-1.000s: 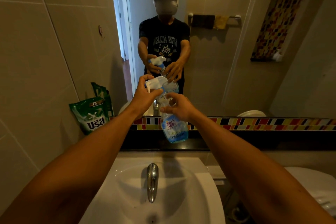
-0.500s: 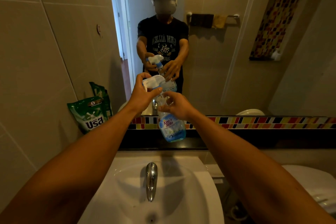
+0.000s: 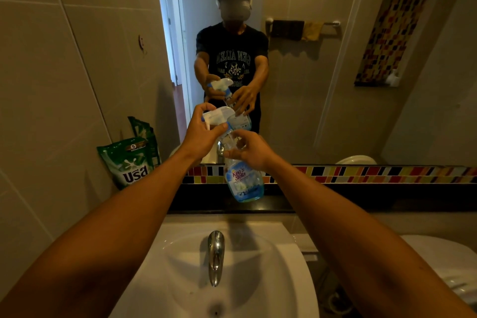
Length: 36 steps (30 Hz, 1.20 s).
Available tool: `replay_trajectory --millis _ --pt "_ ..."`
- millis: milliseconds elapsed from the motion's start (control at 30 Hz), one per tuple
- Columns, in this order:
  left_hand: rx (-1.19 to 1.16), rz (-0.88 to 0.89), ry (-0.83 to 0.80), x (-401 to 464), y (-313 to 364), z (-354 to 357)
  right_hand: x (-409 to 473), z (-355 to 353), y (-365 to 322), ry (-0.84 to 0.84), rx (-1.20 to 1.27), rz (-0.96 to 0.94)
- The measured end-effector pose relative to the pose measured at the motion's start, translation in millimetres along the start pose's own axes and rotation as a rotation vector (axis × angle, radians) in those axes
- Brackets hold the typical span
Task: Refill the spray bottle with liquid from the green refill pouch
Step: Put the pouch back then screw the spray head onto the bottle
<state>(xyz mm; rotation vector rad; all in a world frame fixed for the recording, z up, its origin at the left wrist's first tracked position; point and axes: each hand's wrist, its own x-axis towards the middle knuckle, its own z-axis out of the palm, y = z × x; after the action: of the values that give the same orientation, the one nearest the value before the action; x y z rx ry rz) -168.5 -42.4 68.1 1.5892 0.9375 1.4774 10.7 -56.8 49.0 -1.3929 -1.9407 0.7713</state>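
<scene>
A clear spray bottle [image 3: 244, 182] with a blue label and a little blue liquid at its bottom hangs in the air above the dark ledge, tilted. My right hand [image 3: 251, 151] grips its neck. My left hand [image 3: 202, 134] is closed around the white trigger head [image 3: 218, 115] at the top of the bottle. The green refill pouch [image 3: 127, 162] leans against the tiled wall at the left end of the ledge, apart from both hands.
A white sink [image 3: 271, 279] with a chrome tap [image 3: 216, 257] lies below the bottle. The black ledge [image 3: 361, 201] runs under a mirror [image 3: 309, 85] with a coloured tile strip. A toilet [image 3: 444, 266] stands at the right. The tiled wall closes in on the left.
Both hands and the bottle stay in almost the same place. The bottle has tilted and shifted very slightly with the hands' grip on head and neck.
</scene>
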Motion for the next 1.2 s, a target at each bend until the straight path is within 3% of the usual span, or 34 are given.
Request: replay_trajectory --millis 867,1200 --pt "0.002 -0.002 0.044 2.6 -5.7 -2.4 0.9 3.7 -6.8 -0.019 0.043 -0.05" --pt "-0.023 -0.068 -0.085 2.4 -0.3 -10.6 -6.0 0.8 -4.8 -0.08 0.226 -0.014"
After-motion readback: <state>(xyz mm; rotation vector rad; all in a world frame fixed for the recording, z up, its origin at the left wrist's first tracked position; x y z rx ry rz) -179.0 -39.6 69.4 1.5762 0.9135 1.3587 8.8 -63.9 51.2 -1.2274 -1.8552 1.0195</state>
